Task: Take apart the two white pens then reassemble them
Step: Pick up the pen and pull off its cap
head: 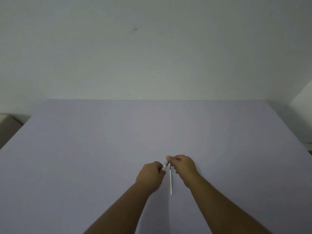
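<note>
One white pen (171, 182) lies on the lilac table (101, 149) between my wrists, its dark tip pointing away from me. Just above it, both hands hold the other pen (166, 165) tilted in the air. My left hand (150, 176) is closed around its pale lower end. My right hand (183, 168) pinches its upper end between thumb and fingers. Only a short dark-and-clear stretch of that pen shows between the hands; the rest is hidden in my fingers.
The lilac table ends at a plain pale wall (152, 56). A grey object (8, 127) sits beyond the left edge, and a white object (302, 105) stands past the right edge.
</note>
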The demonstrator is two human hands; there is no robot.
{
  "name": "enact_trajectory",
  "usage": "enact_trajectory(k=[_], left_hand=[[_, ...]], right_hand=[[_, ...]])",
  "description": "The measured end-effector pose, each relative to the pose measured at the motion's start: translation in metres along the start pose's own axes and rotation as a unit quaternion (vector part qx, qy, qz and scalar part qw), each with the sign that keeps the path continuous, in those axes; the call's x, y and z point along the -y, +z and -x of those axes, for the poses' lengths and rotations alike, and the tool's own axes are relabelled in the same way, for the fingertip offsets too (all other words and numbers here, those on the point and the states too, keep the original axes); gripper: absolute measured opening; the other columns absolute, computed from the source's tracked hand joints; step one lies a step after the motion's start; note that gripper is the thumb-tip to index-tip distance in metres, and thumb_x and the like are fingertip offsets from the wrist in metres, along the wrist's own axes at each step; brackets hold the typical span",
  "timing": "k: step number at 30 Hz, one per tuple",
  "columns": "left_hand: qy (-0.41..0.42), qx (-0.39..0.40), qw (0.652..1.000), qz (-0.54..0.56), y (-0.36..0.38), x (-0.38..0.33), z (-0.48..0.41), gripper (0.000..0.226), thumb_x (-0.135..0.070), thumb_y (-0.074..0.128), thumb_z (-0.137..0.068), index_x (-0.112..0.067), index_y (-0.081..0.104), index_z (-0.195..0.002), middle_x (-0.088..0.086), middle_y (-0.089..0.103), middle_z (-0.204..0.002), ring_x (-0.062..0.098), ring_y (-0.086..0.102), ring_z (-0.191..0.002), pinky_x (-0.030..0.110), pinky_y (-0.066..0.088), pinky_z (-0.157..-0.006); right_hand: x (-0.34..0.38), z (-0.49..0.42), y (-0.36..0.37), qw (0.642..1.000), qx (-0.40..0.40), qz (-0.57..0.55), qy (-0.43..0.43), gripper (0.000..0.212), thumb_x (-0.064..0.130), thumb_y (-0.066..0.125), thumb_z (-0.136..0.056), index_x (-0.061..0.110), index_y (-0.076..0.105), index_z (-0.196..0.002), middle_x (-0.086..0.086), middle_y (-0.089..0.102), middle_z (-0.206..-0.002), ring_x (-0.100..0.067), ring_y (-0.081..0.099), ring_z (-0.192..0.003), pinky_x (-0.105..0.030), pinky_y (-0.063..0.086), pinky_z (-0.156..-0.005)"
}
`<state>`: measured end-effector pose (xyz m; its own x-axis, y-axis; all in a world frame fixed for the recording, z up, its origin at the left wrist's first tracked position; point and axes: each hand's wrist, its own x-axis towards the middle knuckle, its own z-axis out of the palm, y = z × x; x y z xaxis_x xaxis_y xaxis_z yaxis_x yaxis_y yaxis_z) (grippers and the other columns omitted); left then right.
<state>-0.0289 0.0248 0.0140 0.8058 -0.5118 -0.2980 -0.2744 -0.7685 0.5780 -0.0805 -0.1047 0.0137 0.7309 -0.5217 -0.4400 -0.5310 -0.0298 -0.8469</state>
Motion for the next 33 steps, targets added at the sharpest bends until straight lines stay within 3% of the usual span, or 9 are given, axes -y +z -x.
enact_trajectory(k=[7, 14, 19, 23, 26, 28, 31, 33], left_hand=[[0.021, -0.034, 0.999, -0.001, -0.012, -0.007, 0.006, 0.021, -0.029, 0.049, -0.093, -0.013, 0.063, -0.092, 0.002, 0.061, -0.078, 0.019, 0.054, -0.067, 0.034, 0.050, -0.066], [0.039, -0.006, 0.997, 0.068, -0.023, -0.009, 0.008, 0.021, -0.028, 0.049, -0.093, -0.018, 0.067, -0.097, 0.003, 0.072, -0.093, 0.012, 0.055, -0.068, 0.018, 0.040, -0.056], [0.053, -0.028, 0.997, 0.046, -0.028, -0.013, 0.011, 0.023, -0.029, 0.048, -0.094, -0.015, 0.066, -0.094, 0.001, 0.065, -0.079, 0.014, 0.053, -0.064, 0.026, 0.042, -0.060], [0.057, -0.035, 0.997, 0.030, -0.030, -0.015, 0.012, 0.023, -0.029, 0.048, -0.094, -0.015, 0.066, -0.098, 0.005, 0.070, -0.088, 0.017, 0.056, -0.070, 0.029, 0.045, -0.066], [0.059, -0.036, 0.997, 0.019, -0.033, -0.017, 0.013, 0.023, -0.030, 0.047, -0.094, -0.017, 0.065, -0.098, 0.004, 0.070, -0.088, 0.018, 0.058, -0.072, 0.032, 0.048, -0.068], [0.062, -0.036, 0.997, 0.010, -0.033, -0.018, 0.014, 0.023, -0.031, 0.046, -0.095, -0.017, 0.065, -0.097, 0.004, 0.070, -0.086, 0.019, 0.059, -0.073, 0.035, 0.051, -0.071], [0.062, -0.037, 0.997, 0.002, -0.035, -0.021, 0.015, 0.023, -0.031, 0.046, -0.094, -0.018, 0.065, -0.098, 0.004, 0.070, -0.088, 0.019, 0.060, -0.075, 0.036, 0.052, -0.073], [0.062, -0.039, 0.997, 0.001, -0.036, -0.021, 0.015, 0.023, -0.030, 0.046, -0.094, -0.019, 0.065, -0.100, 0.003, 0.070, -0.091, 0.021, 0.062, -0.081, 0.036, 0.053, -0.076]], right_hand=[[0.023, 0.010, -0.006, 0.999, 0.030, -0.015, -0.019, 0.021, 0.031, 0.070, -0.081, 0.014, 0.065, -0.071, 0.001, 0.060, -0.065, -0.013, 0.051, -0.058, -0.022, 0.040, -0.052], [0.027, 0.011, -0.018, 0.986, 0.093, -0.134, -0.047, 0.014, 0.008, 0.062, -0.086, 0.014, 0.071, -0.079, -0.002, 0.069, -0.078, -0.012, 0.061, -0.072, -0.022, 0.051, -0.064], [0.027, 0.012, -0.018, 0.991, 0.072, -0.108, -0.019, 0.017, 0.030, 0.071, -0.081, 0.013, 0.072, -0.077, -0.001, 0.066, -0.073, -0.014, 0.055, -0.068, -0.027, 0.048, -0.066], [0.028, 0.012, -0.018, 0.984, 0.093, -0.150, -0.040, 0.010, 0.010, 0.064, -0.086, 0.015, 0.072, -0.082, -0.001, 0.069, -0.079, -0.014, 0.059, -0.074, -0.024, 0.049, -0.068], [0.031, 0.014, -0.016, 0.982, 0.099, -0.161, -0.020, 0.006, 0.018, 0.067, -0.085, 0.014, 0.071, -0.083, -0.002, 0.067, -0.079, -0.013, 0.056, -0.071, -0.025, 0.049, -0.069], [0.031, 0.014, -0.015, 0.989, 0.072, -0.132, -0.014, 0.015, 0.026, 0.071, -0.082, 0.012, 0.070, -0.076, -0.002, 0.065, -0.074, -0.015, 0.053, -0.068, -0.027, 0.048, -0.067], [0.032, 0.014, -0.015, 0.985, 0.075, -0.155, -0.031, 0.005, 0.013, 0.069, -0.083, 0.014, 0.071, -0.079, -0.004, 0.067, -0.078, -0.016, 0.058, -0.073, -0.024, 0.048, -0.066], [0.033, 0.014, -0.016, 0.978, 0.094, -0.182, -0.036, 0.010, 0.008, 0.067, -0.083, 0.017, 0.072, -0.084, -0.005, 0.070, -0.087, -0.017, 0.063, -0.082, -0.023, 0.049, -0.070]])
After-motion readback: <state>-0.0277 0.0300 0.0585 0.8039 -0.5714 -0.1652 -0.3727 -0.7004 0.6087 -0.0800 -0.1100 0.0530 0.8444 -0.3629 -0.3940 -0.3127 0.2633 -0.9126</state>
